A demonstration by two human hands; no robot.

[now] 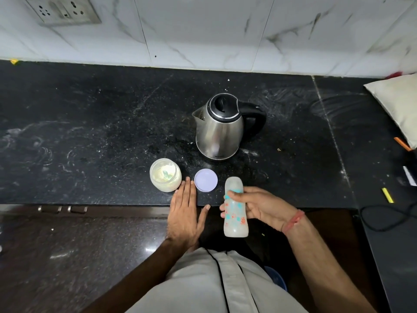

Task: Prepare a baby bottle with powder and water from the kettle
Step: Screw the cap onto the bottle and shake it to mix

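Observation:
My right hand (259, 206) grips a cloudy baby bottle (235, 220) with teal and orange prints, held over the counter's front edge with its capped top pointing away from me. My left hand (184, 213) lies flat with straight fingers on the black counter (90, 123), its fingertips between an open jar of pale powder (165, 175) with a scoop inside and the jar's lilac lid (205, 180). A steel kettle (220, 127) with a black lid and handle stands behind them, spout pointing left.
A white marble-tiled wall with a socket plate (61, 10) rises behind the counter. At the right edge lie a grey cushion (399, 102), an orange pencil (402, 143), a yellow stick (387, 195) and a black cable (383, 220).

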